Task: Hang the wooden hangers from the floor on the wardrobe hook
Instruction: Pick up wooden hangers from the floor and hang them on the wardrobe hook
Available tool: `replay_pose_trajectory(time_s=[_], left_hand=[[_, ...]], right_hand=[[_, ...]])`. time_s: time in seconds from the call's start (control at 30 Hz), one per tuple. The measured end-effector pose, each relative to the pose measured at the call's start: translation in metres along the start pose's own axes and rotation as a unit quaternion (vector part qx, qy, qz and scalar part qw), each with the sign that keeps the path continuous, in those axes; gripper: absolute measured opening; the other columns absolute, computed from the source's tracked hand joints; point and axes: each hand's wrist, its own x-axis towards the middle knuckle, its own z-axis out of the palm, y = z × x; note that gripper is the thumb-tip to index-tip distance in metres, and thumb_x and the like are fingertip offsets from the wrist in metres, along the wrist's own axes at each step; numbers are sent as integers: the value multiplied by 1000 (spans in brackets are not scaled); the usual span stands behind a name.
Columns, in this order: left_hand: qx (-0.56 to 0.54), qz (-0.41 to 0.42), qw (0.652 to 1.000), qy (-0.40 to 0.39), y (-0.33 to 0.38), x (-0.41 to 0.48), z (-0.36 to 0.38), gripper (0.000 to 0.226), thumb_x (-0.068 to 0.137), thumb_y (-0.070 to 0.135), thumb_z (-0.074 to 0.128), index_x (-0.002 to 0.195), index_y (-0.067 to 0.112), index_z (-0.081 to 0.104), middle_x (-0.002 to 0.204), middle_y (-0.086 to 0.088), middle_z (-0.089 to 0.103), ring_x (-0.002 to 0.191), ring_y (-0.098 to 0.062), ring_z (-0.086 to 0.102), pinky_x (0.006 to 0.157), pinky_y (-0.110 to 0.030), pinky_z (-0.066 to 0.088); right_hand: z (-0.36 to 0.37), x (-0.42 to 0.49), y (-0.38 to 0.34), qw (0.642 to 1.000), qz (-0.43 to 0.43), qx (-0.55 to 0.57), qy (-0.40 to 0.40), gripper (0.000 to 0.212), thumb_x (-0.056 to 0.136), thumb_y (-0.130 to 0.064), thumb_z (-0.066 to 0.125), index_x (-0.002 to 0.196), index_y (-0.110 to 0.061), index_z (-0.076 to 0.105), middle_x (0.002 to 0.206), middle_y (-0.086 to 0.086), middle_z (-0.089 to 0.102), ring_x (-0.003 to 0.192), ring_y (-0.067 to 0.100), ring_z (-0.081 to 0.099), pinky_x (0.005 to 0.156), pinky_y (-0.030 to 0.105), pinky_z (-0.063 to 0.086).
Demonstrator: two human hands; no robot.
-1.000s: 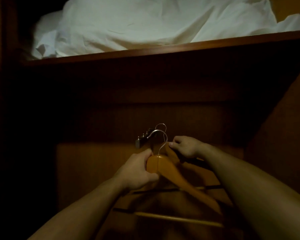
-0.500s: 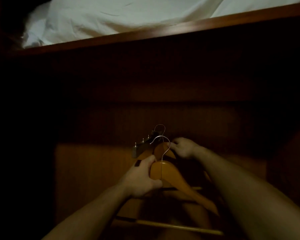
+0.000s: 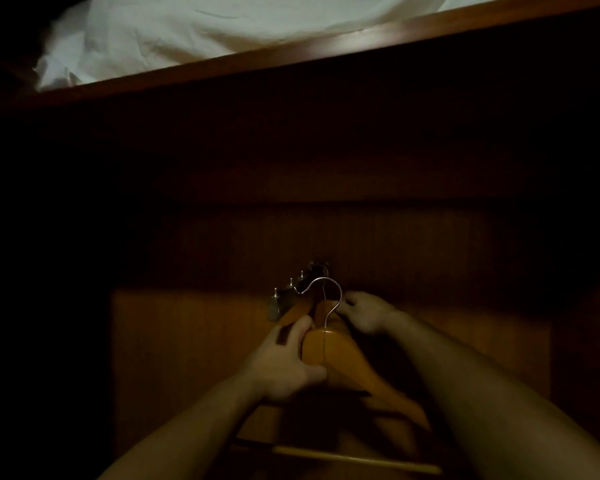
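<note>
Bedding [image 3: 194, 32] fills the shelf [image 3: 326, 51]; left hand [image 3: 284, 365] grips hanger [image 3: 340, 358], right hand [image 3: 364, 315] pinches its wire

Orange-brown wooden hanger [image 3: 340, 355], silver wire hook [image 3: 326, 289]; white bedding [image 3: 222, 26]; reddish-brown shelf [image 3: 326, 51].

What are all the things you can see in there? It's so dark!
hanger: one held, orange-brown wood with a silver wire hook, low in the middle; more wood behind it, number unclear.
wardrobe hook: one, silver metal bar with small pegs, on the back panel behind the hanger.
shelf: one, brown wood, across the top.
sheet: one, white and crumpled, on the shelf.
left hand: gripping the hanger's top.
right hand: pinching the wire hook.
</note>
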Motion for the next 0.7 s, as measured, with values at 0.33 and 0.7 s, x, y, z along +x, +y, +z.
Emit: replay_pose_trajectory(time_s=[0.33, 0.7], left_hand=[[-103, 57, 993, -17, -4, -2, 6, 42, 73, 35, 81, 97, 45, 47, 97, 0, 65, 77, -25, 70, 73, -48, 63], [-104, 104, 989, 17, 31, 3, 6, 37, 70, 33, 78, 93, 34, 49, 92, -2, 62, 68, -19, 67, 63, -42, 62]], right_hand=[[5, -18, 5, 1000, 3, 19, 18, 33, 104, -40, 40, 126, -23, 57, 123, 2, 62, 112, 20, 58, 98, 38, 47], [-58, -102, 9, 965, 35, 201, -162, 58, 82, -72, 48, 118, -28, 59, 121, -2, 63, 110, 27, 63, 97, 45, 47]])
